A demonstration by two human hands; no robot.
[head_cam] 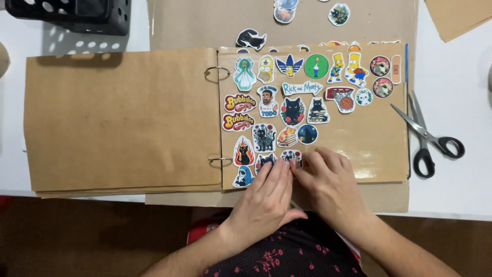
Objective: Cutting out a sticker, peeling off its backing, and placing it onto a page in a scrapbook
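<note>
A: What do the hands do in this head view?

B: The left hand [266, 192] and the right hand [328, 182] lie flat and open, gripping nothing, fingers extended side by side. Their fingertips [285, 165] press on a small round sticker [291, 155] near the lower edge of the right-hand album page [379, 143], just beside the black cat stickers [264, 137] of the lower left corner.

A: How is such pressing done well?

B: As a judgement: firm, even pressure stroked from the sticker's centre outward should seat its edges and drive out air; both hands steady the page so it does not slide on the rings.

A: And the materials?

B: The pages are matte brown kraft card, the left page [123, 118] bare and slightly mottled. Two metal binder rings [217, 73] join them at the spine. The right page appears glossy, perhaps film-covered, with light reflecting near its lower right corner. The stickers are die-cut, white-bordered and smooth. Steel scissors [428, 138] with black looped handles lie off the page's right edge on the white table [461, 195]; a perforated black plastic basket [77, 15] stands at the table's far left corner.
</note>
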